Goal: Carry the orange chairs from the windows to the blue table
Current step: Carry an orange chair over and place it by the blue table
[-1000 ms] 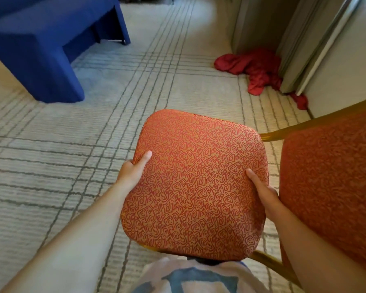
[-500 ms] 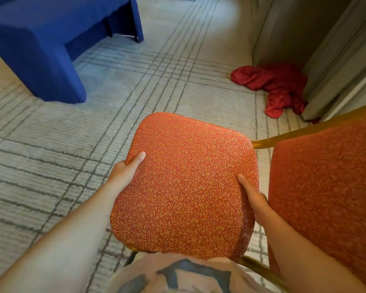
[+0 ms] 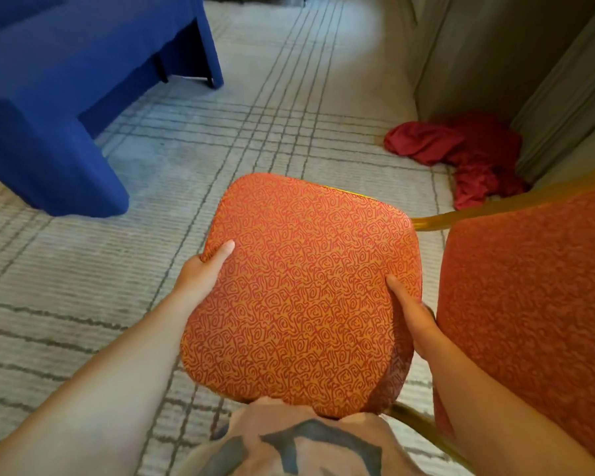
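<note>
I hold an orange chair point(image 3: 306, 290) off the carpet in front of my chest, its patterned seat facing up and its padded back at the right edge of view. My left hand point(image 3: 201, 274) grips the seat's left edge with the thumb on top. On the seat's right edge, beside the back, sits my right hand point(image 3: 414, 317), gripping it. The chair's gold frame shows between seat and back; its legs are hidden. The blue table point(image 3: 59, 97), draped to the floor in blue cloth, stands ahead at the upper left.
A crumpled red cloth point(image 3: 461, 156) lies on the carpet at the right by a beige wall and door frame point(image 3: 547, 91). Pale carpet with grey lines point(image 3: 272, 108) stretches ahead between the table and the wall.
The blue table and the red cloth have drifted right and lower in view as I walk on. The chair stays in both hands, now tilted slightly more to the left.
</note>
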Demonstrator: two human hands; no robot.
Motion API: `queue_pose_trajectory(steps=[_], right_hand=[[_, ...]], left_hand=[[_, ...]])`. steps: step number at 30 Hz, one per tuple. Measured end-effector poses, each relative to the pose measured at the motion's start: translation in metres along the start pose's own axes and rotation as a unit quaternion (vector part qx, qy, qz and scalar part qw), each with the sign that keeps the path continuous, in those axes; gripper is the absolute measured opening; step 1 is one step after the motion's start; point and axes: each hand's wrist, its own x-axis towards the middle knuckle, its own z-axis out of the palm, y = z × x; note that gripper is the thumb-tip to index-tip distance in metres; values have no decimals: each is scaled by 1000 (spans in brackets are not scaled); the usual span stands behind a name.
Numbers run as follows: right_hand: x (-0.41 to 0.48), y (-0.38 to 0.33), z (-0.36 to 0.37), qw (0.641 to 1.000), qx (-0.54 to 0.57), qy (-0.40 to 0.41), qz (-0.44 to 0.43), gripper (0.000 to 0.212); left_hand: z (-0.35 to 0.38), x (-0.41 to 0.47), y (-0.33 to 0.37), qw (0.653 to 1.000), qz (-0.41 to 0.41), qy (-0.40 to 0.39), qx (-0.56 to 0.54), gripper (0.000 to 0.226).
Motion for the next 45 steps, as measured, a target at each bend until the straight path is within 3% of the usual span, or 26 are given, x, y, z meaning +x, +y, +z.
queue_pose_trajectory(steps=[3,11,21,30,37,45], right_hand=[[34,-51,39,999,11,6,-29,61],[142,-133,94,1000,12,21,-3,65],[352,-299,148,998,-24,48,18,66],[483,-375,197,997,-40,18,60,61],[592,-432,246,995,-45,23,85,71],[723,-554,329,998,-36,42,42,58]], left_hand=[[-9,65,36,1000,27,11,7,68],[8,205,91,999,35,-16,14,66],[81,429,212,1000,-8,-12,24,98],[116,566,270,999,-52,3,15,72],[138,690,304,997,-68,-21,26,78],[152,870,390,999,-47,4,7,71]])
